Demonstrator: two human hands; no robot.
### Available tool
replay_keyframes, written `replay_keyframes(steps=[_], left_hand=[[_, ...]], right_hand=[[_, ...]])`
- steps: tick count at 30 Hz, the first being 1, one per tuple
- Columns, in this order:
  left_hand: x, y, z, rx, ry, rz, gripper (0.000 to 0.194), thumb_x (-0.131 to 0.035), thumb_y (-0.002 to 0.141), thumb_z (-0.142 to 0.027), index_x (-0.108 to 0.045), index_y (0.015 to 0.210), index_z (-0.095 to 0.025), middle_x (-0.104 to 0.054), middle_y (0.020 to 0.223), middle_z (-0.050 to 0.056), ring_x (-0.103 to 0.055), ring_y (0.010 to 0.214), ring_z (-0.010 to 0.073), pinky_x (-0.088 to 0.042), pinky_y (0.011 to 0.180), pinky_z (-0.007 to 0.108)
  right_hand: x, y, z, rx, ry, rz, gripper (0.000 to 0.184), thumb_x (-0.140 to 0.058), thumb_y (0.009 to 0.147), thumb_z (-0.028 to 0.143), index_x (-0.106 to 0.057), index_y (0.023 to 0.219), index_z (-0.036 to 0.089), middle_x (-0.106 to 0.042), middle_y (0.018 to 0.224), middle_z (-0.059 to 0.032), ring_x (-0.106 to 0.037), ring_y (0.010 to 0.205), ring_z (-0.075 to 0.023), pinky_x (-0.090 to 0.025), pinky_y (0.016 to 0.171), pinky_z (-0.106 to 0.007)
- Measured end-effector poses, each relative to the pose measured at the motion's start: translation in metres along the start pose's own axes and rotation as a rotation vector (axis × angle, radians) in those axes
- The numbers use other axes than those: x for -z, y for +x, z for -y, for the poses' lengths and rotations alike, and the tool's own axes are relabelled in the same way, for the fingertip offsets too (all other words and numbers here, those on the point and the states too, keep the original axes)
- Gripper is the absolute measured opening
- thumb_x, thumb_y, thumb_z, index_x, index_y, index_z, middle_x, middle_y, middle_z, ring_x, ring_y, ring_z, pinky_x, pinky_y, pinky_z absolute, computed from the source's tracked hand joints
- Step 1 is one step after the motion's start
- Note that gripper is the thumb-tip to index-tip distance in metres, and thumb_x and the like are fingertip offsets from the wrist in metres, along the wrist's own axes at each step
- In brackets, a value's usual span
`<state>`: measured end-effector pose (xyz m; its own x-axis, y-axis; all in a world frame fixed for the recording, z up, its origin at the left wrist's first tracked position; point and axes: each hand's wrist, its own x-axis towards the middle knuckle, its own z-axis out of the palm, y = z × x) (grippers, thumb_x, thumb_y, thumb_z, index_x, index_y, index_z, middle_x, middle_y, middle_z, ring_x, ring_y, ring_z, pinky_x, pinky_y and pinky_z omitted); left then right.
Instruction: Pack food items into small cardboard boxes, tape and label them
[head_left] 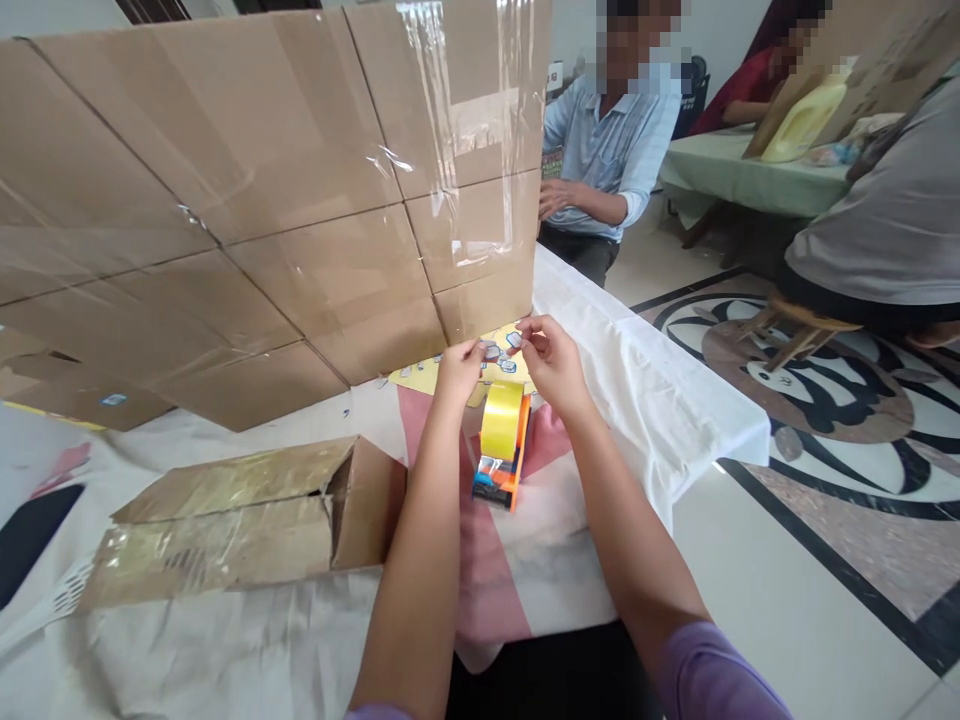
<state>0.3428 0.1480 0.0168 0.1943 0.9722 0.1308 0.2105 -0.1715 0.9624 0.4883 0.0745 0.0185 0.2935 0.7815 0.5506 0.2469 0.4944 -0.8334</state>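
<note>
My left hand (460, 371) is pinched closed above a yellow printed sheet (424, 376); what its fingertips hold, if anything, is too small to make out. Close by on the right, my right hand (553, 358) pinches a small whitish piece with a dark edge (514, 341), perhaps a sticker. Similar pale blue-and-white shapes show on the sheet between the hands. Just below them, an orange tape dispenser (519, 470) with a yellow roll of tape (502, 420) rests on the cloth. Neither hand touches it.
Taped cardboard boxes (315, 270) form a tall wall across the table's far side. A smaller carton (225, 510) lies by my left forearm. White cloth (637, 370) covers the table's right edge. Beyond sit several people, one in a light blue shirt (611, 150), and a green-covered table (750, 170).
</note>
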Motion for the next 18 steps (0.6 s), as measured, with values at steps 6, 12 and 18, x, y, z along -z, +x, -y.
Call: replay_keyframes(steps=[6, 12, 18], left_hand=[[0.008, -0.041, -0.037, -0.147, 0.091, -0.220, 0.030, -0.053, 0.098, -0.041, -0.074, 0.099, -0.018, -0.071, 0.090, 0.008, -0.063, 0.086, 0.0204, -0.044, 0.079, 0.029], [0.030, -0.122, -0.079, -0.592, 0.134, -0.193, 0.013, -0.064, 0.095, -0.027, -0.076, 0.097, -0.022, -0.076, 0.089, 0.002, -0.066, 0.074, 0.0128, -0.050, 0.073, 0.024], [0.073, -0.173, -0.087, -0.470, 0.067, -0.356, 0.013, -0.067, 0.094, -0.027, -0.076, 0.103, -0.025, -0.078, 0.094, 0.002, -0.073, 0.084, 0.0153, -0.057, 0.077, 0.026]], right_hand=[[0.001, -0.004, 0.017, 0.007, 0.015, 0.058, 0.021, -0.059, 0.088, 0.022, -0.059, 0.109, 0.023, -0.056, 0.092, -0.0004, -0.060, 0.076, -0.0136, -0.047, 0.070, -0.028], [-0.010, -0.027, 0.081, 0.124, 0.043, 0.199, 0.019, -0.061, 0.096, 0.026, -0.062, 0.115, 0.026, -0.061, 0.100, -0.0029, -0.061, 0.083, -0.0152, -0.049, 0.071, -0.029], [-0.035, -0.046, 0.134, 0.264, 0.058, 0.365, 0.008, -0.065, 0.097, 0.027, -0.069, 0.091, 0.024, -0.064, 0.089, -0.0026, -0.059, 0.076, -0.0153, -0.047, 0.066, -0.030]])
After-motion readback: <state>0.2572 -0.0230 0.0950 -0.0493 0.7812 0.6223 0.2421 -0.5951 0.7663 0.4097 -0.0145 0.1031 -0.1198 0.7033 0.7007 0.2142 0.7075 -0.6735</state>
